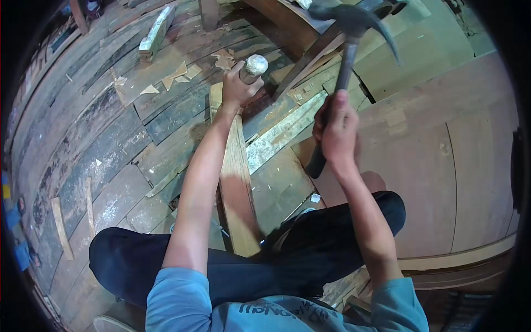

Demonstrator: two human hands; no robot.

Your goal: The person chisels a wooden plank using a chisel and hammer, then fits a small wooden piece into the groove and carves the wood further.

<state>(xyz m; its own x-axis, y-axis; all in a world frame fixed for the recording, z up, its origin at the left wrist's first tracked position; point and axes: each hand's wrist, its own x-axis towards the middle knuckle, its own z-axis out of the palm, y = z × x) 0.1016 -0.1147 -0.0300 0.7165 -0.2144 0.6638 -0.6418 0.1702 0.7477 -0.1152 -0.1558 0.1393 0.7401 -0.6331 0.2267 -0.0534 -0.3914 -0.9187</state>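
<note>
- L hand (237,87): upper ctr of frame, fingers wrapped tight round a tool (256,67) w/ a round, whitish butt end facing the cam; its lower end is hidden, so can't tell the type.
- R hand (337,127): right of ctr, closed round the grip of a hammer (347,58); thumb along the shaft, dark butt sticking out below the fist.
- Hammer head: upper right of frame, a bit blurred, claw curving to the right; well apart from the tool's butt.
- Board (238,180): pale wood, runs from just below L hand, upper ctr, down to the lap at lower ctr, btwn the legs; L forearm passes over part of it.
- Whitish plank (287,130): ctr, slanting, right of the board.
- Chips (178,77): thin broken bits on the floor (119,166), upper ctr-left, left of L hand.
- Block (157,34): upper left, longish, pale top, on the floor.
- 2 strips, one (62,228) longer & nearer the edge, other (90,207) thinner: lower left, on the floor, apart.
- Wood frame (290,25): top ctr to upper right, dark members, one leg slanting down near L hand.
- Panel (409,182): big, flat, brownish, fills most of right side.
- Person: seated, dark trousers (238,274), blue tee (265,315) w/ dark lettering, bottom of frame.
</note>
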